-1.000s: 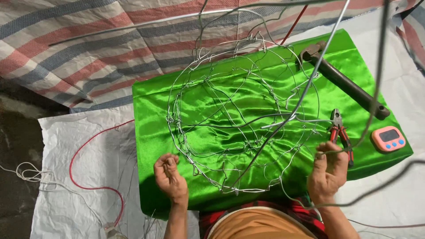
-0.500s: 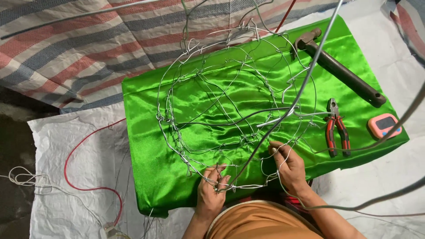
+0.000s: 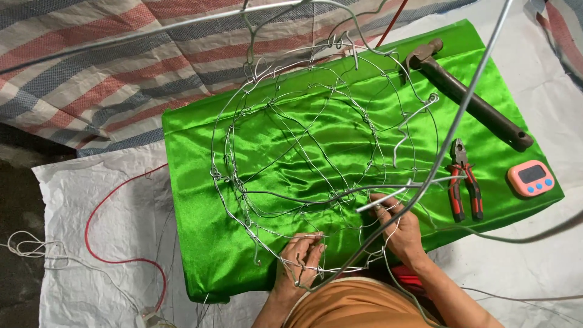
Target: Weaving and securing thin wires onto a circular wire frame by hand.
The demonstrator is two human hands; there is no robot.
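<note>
Both hands work the near rim of the round wire frame (image 3: 316, 158): my left hand (image 3: 300, 261) pinches a thin wire at the frame's lower edge, fingers closed on it, and my right hand (image 3: 398, 228) grips a wire strand where it meets the outer hoop. That frame lies on the green satin cloth (image 3: 200, 243) covering the desk. I judge it best to keep the strand taut and lay each wrap tight against the hoop so the joint cannot slide. Red-handled pliers (image 3: 463, 182) lie just right of my hand, a hammer (image 3: 473, 106) and pink timer (image 3: 531, 178) beyond.
</note>
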